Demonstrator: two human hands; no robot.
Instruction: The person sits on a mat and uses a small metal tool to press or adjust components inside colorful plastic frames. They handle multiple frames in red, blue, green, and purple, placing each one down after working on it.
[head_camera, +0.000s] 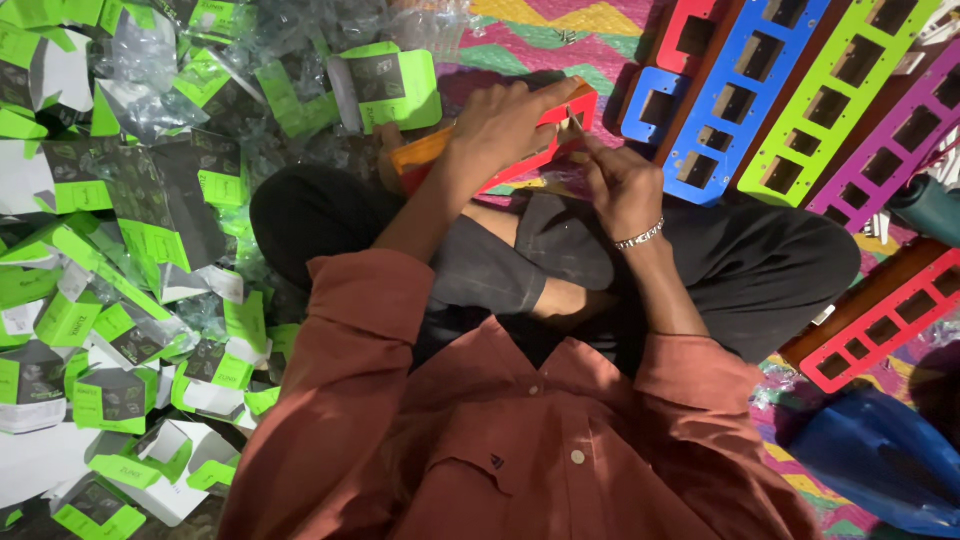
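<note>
I sit cross-legged on the floor in a rust shirt and dark trousers. My left hand (500, 125) grips a long red and orange slotted panel (575, 105) resting over my knees, palm down on its top. My right hand (620, 185), with a silver bracelet on the wrist, pinches a small thin object against the panel's near edge by one of its cut-outs. What the fingers hold is too small to tell. Most of the panel is hidden under my hands.
A heap of green, white and dark cardboard boxes (120, 300) with clear plastic wrap fills the left. Slotted panels lie at the upper right: blue (745, 90), lime green (850, 90), purple (900, 140), and a red one (880, 320) at right. A blue bag (880, 450) sits at lower right on a patterned mat (540, 35).
</note>
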